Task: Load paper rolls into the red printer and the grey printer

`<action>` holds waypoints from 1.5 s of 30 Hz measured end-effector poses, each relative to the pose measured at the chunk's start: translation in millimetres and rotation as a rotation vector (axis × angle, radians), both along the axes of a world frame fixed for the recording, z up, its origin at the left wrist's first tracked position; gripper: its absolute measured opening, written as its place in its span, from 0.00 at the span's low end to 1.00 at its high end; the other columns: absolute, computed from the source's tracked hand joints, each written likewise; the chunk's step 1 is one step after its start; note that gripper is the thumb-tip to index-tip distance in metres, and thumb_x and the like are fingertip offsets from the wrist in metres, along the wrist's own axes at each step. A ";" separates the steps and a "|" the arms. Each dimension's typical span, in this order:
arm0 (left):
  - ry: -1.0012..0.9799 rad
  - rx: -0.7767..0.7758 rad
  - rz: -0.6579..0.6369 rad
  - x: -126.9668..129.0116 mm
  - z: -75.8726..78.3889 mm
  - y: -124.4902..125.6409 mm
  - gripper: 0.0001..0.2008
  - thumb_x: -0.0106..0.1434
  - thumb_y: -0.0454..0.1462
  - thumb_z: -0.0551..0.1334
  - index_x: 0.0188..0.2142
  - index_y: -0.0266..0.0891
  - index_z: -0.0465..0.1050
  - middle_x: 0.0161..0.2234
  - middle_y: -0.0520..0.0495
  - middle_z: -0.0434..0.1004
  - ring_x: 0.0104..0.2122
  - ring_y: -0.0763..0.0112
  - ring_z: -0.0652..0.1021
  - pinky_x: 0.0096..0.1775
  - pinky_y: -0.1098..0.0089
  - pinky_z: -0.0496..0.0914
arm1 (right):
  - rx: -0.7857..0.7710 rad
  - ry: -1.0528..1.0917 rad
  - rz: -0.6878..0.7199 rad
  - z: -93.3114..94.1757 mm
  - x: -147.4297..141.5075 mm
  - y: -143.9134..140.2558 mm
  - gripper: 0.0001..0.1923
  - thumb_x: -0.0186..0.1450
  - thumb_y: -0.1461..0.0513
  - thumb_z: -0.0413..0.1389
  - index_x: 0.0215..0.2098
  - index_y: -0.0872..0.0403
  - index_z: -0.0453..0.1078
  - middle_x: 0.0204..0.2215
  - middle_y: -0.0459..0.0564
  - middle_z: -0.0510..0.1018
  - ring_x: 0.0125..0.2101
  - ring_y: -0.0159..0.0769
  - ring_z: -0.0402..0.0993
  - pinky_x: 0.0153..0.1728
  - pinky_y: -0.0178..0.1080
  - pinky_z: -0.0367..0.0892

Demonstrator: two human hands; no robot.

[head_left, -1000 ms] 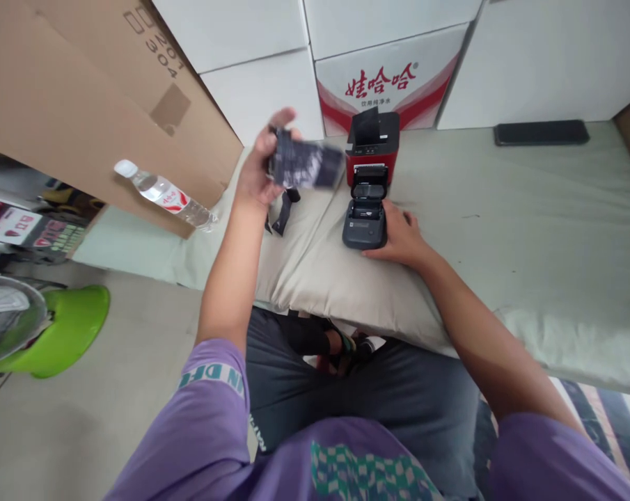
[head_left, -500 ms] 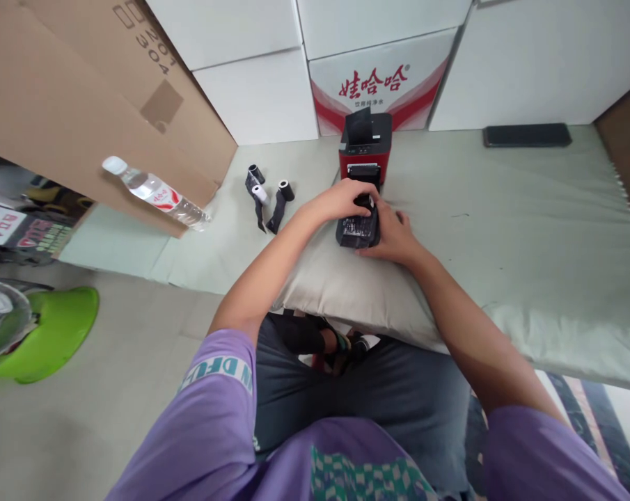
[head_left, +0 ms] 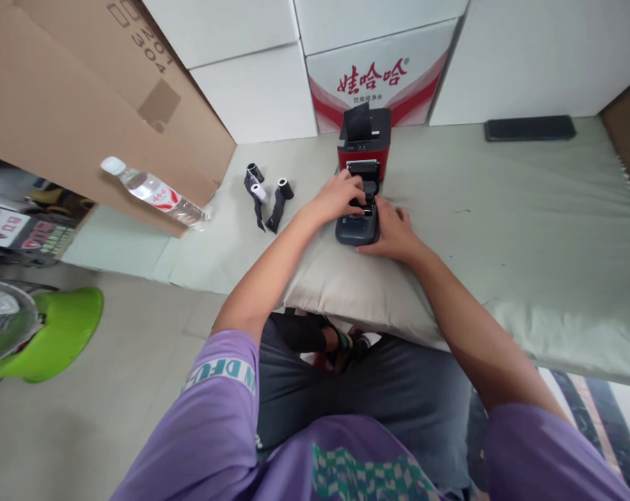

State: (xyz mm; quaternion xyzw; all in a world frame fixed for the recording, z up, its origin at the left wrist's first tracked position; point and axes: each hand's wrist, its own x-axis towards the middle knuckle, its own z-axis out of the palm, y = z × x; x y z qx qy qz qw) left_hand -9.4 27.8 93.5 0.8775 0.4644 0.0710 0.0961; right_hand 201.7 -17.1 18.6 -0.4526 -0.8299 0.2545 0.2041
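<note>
A small dark grey printer [head_left: 355, 232] lies on a beige pillow [head_left: 340, 289] across my lap, its lid tipped open toward a red printer [head_left: 365, 141] just behind it. My left hand [head_left: 338, 197] curls its fingers into the open paper bay, over a dark paper roll that is mostly hidden. My right hand [head_left: 394, 234] grips the grey printer's right side, thumb near the bay. Three loose rolls [head_left: 265, 192] with dark trailing strips lie on the mat to the left of my left arm.
A water bottle [head_left: 155, 194] lies at the mat's left edge under a leaning cardboard sheet [head_left: 79, 104]. A black phone [head_left: 530, 128] rests far right by white boxes, one with red print [head_left: 377, 76]. A green stool [head_left: 58, 330] stands on the floor, left.
My left hand carried a dark roll from up at the left down to the grey printer, and its fingers now sit in the open bay. My right hand stayed on the printer.
</note>
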 end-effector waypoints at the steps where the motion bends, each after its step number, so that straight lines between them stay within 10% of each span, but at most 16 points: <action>1: 0.034 0.012 -0.012 0.4 0.9 3.2 0.12 0.68 0.42 0.68 0.44 0.39 0.87 0.55 0.37 0.82 0.58 0.49 0.76 0.59 0.53 0.68 | -0.002 0.008 0.000 -0.4 0.2 -0.1 0.71 0.52 0.44 0.70 0.81 0.54 0.38 0.79 0.71 0.54 0.78 0.70 0.51 0.75 0.76 0.42; 10: -0.577 -0.064 0.117 -37.2 -21.5 -16.1 0.41 0.77 0.64 0.40 0.47 0.43 0.86 0.47 0.39 0.87 0.50 0.58 0.82 0.58 0.57 0.73 | -0.081 0.242 -0.037 -8.4 0.4 19.5 0.78 0.56 0.30 0.64 0.84 0.52 0.23 0.83 0.67 0.45 0.82 0.65 0.43 0.75 0.72 0.50; 16: -0.692 0.189 0.121 -37.0 -58.8 -49.4 0.37 0.65 0.72 0.56 0.36 0.44 0.82 0.47 0.38 0.84 0.50 0.56 0.80 0.60 0.51 0.72 | -0.174 0.429 -0.062 -13.7 -14.7 36.9 0.69 0.64 0.26 0.50 0.83 0.48 0.16 0.84 0.59 0.43 0.83 0.52 0.40 0.76 0.64 0.56; 27: -0.634 0.375 0.267 -24.9 -63.4 -65.5 0.34 0.72 0.66 0.52 0.44 0.44 0.85 0.57 0.35 0.74 0.58 0.49 0.73 0.62 0.46 0.68 | -0.119 0.514 -0.077 -16.5 -9.1 39.5 0.55 0.69 0.27 0.33 0.81 0.48 0.49 0.74 0.62 0.68 0.73 0.55 0.66 0.67 0.61 0.70; 34: -0.732 0.372 0.322 -25.5 -59.2 -68.1 0.41 0.75 0.66 0.36 0.59 0.50 0.78 0.56 0.38 0.77 0.60 0.54 0.75 0.63 0.52 0.70 | -0.043 0.482 -0.191 7.7 -11.6 18.4 0.53 0.69 0.28 0.28 0.83 0.44 0.47 0.70 0.59 0.75 0.71 0.57 0.69 0.65 0.64 0.70; 45: -0.837 0.175 0.436 -17.5 -76.5 -49.5 0.44 0.77 0.62 0.33 0.54 0.44 0.82 0.57 0.37 0.78 0.59 0.58 0.77 0.65 0.53 0.71 | 0.228 0.154 -0.189 23.1 -6.7 -11.4 0.41 0.77 0.44 0.27 0.80 0.46 0.58 0.56 0.59 0.84 0.68 0.62 0.67 0.70 0.71 0.59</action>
